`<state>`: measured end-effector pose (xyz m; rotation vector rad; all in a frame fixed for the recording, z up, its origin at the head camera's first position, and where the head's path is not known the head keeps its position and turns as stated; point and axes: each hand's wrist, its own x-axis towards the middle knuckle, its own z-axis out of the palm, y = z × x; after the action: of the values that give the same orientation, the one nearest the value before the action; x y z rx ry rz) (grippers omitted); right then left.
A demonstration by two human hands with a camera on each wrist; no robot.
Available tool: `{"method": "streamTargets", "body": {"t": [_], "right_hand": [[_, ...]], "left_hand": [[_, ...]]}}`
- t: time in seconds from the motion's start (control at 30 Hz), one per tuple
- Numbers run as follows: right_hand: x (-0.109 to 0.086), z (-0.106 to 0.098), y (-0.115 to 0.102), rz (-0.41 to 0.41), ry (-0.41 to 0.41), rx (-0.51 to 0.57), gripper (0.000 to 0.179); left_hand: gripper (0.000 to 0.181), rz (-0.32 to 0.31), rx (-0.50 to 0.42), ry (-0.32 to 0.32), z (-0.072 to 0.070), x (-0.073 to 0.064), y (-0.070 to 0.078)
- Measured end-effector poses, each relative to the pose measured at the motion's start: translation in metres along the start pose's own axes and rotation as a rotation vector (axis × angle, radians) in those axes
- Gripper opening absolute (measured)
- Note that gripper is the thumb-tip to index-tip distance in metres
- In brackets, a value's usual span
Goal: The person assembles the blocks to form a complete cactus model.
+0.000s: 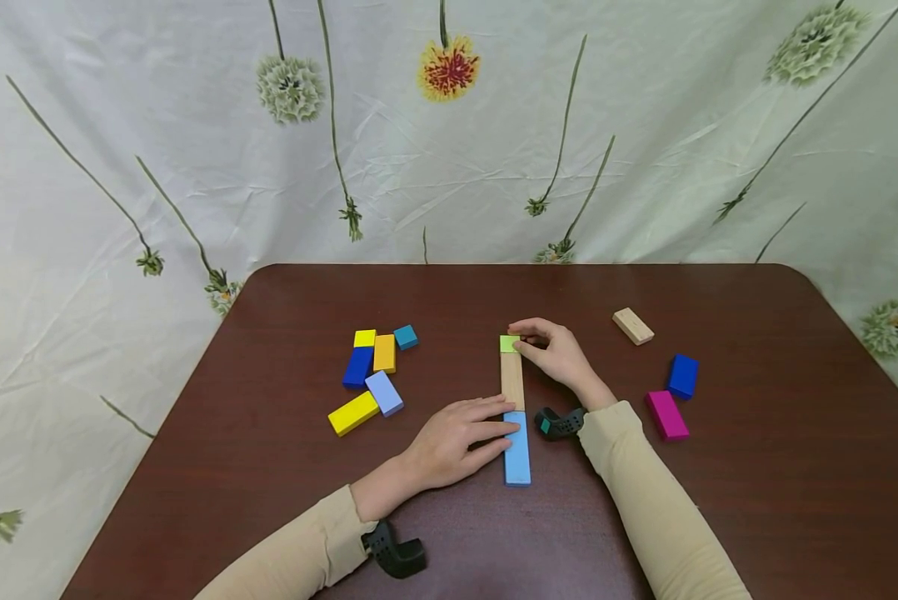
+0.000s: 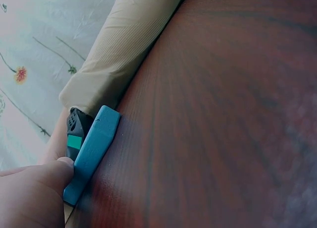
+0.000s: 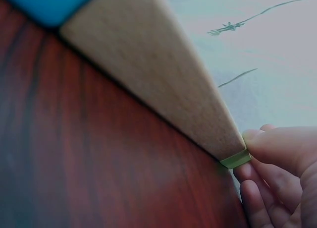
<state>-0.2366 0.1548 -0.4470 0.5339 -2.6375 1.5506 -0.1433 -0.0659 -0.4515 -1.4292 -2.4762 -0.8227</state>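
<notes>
A light blue block (image 1: 517,462), a bare wood block (image 1: 512,382) and a small lime green block (image 1: 508,343) lie end to end in a straight row on the table. My right hand (image 1: 557,354) pinches the green block at the far end; in the right wrist view, that green block (image 3: 236,159) touches the end of the wood block (image 3: 153,64). From the left, my left hand (image 1: 456,442) rests extended fingers on the row near the joint of the blue and wood blocks. Its thumb is beside the blue block (image 2: 91,158) in the left wrist view.
Left of the row lies a loose group: yellow (image 1: 353,413), dark blue (image 1: 357,367), orange (image 1: 385,354), periwinkle (image 1: 385,393) and teal (image 1: 406,337) blocks. To the right are a wood block (image 1: 633,326), a blue block (image 1: 683,377) and a magenta block (image 1: 667,415). A flowered cloth (image 1: 449,167) hangs behind the table.
</notes>
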Motion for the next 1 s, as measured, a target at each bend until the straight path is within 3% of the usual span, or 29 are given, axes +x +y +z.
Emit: {"method": "streamTargets", "body": {"t": [0.37,0.53,0.7,1.0], "right_hand": [[-0.001,-0.002,-0.002,0.003,0.004,0.035,0.031],[-0.007,-0.016,-0.021,0.034,0.009,0.118,0.035],[-0.013,-0.034,-0.035,0.061,0.007,0.110,0.036],[-0.012,-0.061,-0.001,0.102,0.067,0.141,0.044]], "left_hand": [[0.030,-0.002,0.004,0.001,0.000,-0.001,0.000],[0.030,0.019,0.019,0.018,0.000,0.000,0.000],[0.030,0.025,0.023,0.024,0.000,0.000,0.000],[0.030,-0.004,0.004,0.007,0.000,0.000,0.000]]}}
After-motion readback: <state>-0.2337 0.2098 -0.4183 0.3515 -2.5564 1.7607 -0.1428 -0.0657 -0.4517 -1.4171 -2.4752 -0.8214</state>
